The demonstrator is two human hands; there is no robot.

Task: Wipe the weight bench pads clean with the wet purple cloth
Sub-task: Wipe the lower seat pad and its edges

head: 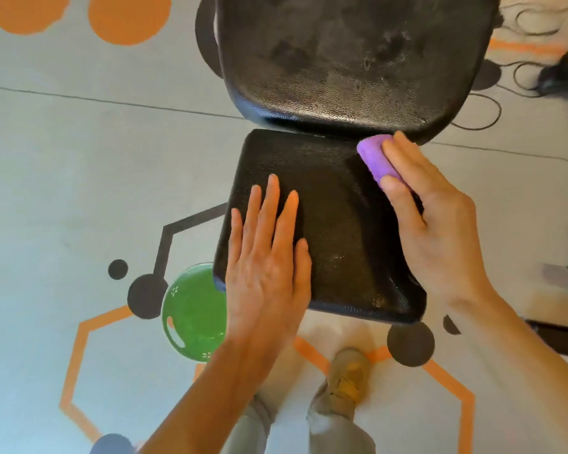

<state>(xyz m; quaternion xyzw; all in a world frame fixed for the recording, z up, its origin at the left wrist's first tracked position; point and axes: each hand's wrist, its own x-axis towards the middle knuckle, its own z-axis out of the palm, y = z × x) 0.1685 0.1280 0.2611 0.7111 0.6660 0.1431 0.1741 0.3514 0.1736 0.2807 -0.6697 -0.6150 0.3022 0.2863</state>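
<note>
On the seat pad [335, 224], far right corner: right hand [440, 231] pinches the folded purple cloth [376, 158] betw. thumb and fingers, pressing it down next to the gap below the back pad [341, 60]. Left hand [269, 257] lies flat, fingers spread, bracing the seat; holds nothing. Back pad shows damp streaks w/ dull patches, so prob. wiped once. Seat looks mostly dry, white specks near front edge; most of the seat appears left to do.

Two pads [328, 224], one cloth [376, 158], two hands [266, 276].
</note>
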